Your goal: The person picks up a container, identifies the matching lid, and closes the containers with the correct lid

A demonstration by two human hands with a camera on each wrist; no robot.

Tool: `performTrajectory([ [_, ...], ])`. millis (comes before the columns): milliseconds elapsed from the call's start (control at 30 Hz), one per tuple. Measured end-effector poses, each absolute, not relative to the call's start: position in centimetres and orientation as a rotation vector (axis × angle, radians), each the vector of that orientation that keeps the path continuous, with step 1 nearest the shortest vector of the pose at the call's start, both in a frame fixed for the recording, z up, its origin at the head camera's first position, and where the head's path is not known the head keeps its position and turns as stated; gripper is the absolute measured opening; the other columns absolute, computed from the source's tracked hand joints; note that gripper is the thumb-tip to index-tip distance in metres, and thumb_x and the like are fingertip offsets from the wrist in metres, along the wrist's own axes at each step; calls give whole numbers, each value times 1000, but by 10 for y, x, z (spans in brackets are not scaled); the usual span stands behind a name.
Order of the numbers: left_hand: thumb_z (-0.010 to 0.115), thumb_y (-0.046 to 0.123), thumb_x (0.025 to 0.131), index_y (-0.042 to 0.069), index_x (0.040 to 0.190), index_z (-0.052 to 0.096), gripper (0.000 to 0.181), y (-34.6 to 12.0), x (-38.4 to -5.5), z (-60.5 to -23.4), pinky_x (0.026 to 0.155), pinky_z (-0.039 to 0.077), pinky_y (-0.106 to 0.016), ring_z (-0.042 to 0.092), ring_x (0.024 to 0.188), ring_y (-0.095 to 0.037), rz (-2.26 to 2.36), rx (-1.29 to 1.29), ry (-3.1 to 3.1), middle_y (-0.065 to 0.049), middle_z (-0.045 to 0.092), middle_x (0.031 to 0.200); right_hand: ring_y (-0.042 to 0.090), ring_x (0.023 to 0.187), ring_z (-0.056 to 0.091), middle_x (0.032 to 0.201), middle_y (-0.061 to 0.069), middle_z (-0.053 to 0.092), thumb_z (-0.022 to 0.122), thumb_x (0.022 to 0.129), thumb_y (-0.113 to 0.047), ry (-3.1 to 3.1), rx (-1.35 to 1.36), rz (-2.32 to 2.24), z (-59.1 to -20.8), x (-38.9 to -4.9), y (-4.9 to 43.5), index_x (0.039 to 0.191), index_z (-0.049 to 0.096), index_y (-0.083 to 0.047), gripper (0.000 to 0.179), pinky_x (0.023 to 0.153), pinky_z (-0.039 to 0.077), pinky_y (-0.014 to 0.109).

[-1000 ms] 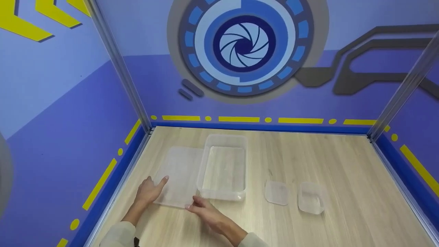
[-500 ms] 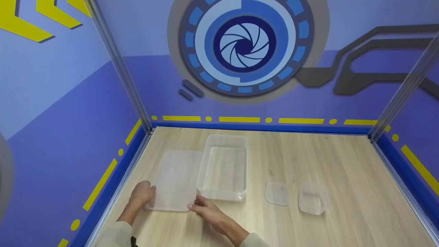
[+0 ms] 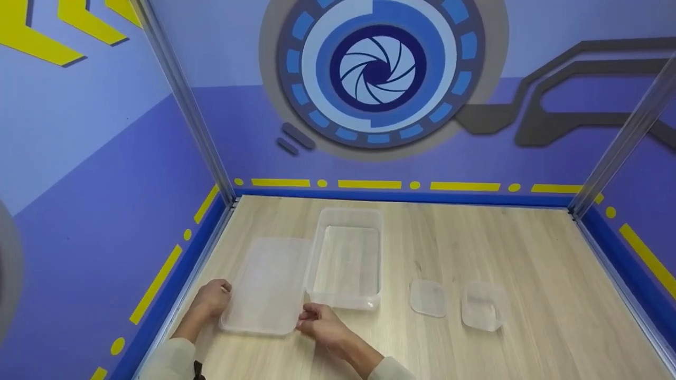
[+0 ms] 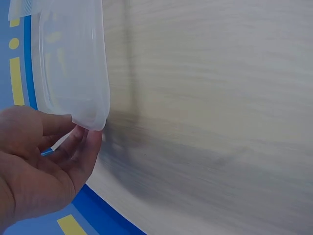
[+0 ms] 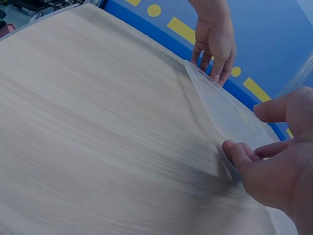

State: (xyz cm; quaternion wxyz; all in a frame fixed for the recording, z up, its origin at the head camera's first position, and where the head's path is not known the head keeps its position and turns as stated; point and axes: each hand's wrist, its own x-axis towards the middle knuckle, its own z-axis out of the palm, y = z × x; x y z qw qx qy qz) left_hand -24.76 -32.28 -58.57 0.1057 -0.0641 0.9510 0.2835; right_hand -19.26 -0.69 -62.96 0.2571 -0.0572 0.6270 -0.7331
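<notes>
A large translucent plastic lid (image 3: 266,287) lies between my hands, to the left of a rectangular clear plastic container (image 3: 346,264). My left hand (image 3: 211,300) pinches its left side; in the left wrist view the thumb is on top of the corner of the lid (image 4: 73,63) and the fingers are underneath. At the near right corner, my right hand (image 3: 327,330) holds the lid between thumb and curled fingers. In the right wrist view the lid (image 5: 230,112) is raised off the table at a slant, casting a shadow.
A small square translucent lid (image 3: 428,298) lies right of the large container, beside a small square plastic container (image 3: 481,306). The wooden table (image 3: 560,274) is enclosed by blue panelled walls (image 3: 222,126) at the left, back and right.
The large lid has moved toward me and slightly left. My left hand has gone from spread fingers over the lid to pinching its left side; the right hand has followed slightly.
</notes>
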Motion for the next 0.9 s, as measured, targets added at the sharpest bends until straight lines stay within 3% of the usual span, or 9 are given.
performTrajectory([
  [167,49,-1,96,-7,116,63,25,-327,-241,-590,57,46,-30,56,71,-22,929,-181,2743,-11,60,86,25,104,65,123,23,60,60,95,9,1657,-138,-2009,-635,-193,-7,140,52,15,47,96,57,42],
  [300,47,-2,96,-4,110,62,21,-329,-238,-590,51,43,-26,53,63,-18,1005,-154,2690,-8,57,76,23,100,64,117,20,62,59,95,9,1713,-131,-1993,-635,-192,-8,140,55,14,45,91,58,39],
  [467,47,-2,94,-2,111,60,21,-331,-236,-588,49,43,-25,51,63,-17,1098,-166,2615,-8,57,77,20,93,65,111,18,63,58,96,11,1791,-80,-1997,-634,-193,-10,137,59,13,41,86,60,38],
  [667,54,-5,95,0,113,60,20,-331,-233,-587,53,49,-31,59,70,-24,1120,-147,2625,-10,58,82,20,86,65,105,17,64,59,93,18,1866,-19,-2017,-635,-195,-12,131,60,15,38,81,62,40],
  [900,53,-6,91,2,111,59,23,-331,-228,-584,52,52,-34,62,70,-25,1097,-177,2647,-11,60,80,19,84,66,104,16,65,61,93,17,1863,-32,-2023,-634,-195,-12,128,62,13,35,80,63,40],
])
